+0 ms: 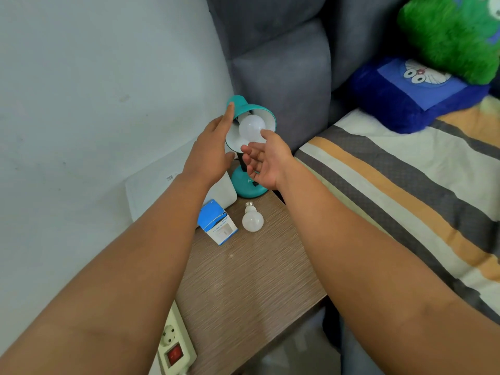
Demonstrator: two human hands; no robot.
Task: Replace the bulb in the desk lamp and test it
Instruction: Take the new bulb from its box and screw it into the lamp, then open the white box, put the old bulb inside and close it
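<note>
A teal desk lamp [250,186] stands at the far end of a wooden bedside table [251,274]. Its shade [243,105] tilts toward me with a white bulb [251,127] seated inside. My left hand [212,150] lies flat against the shade's left side, one fingertip on its top. Just below the bulb is my right hand [263,161], palm up with fingers spread, its thumb tip touching the bulb's lower right. A second white bulb [252,217] lies loose on the table beside an opened blue and white bulb box [217,221].
A white power strip [174,345] with a red switch lies at the table's near left edge. A white box [173,182] leans at the wall behind the lamp. A striped bed [405,190] with plush toys borders the table on the right; a grey headboard [281,69] stands behind.
</note>
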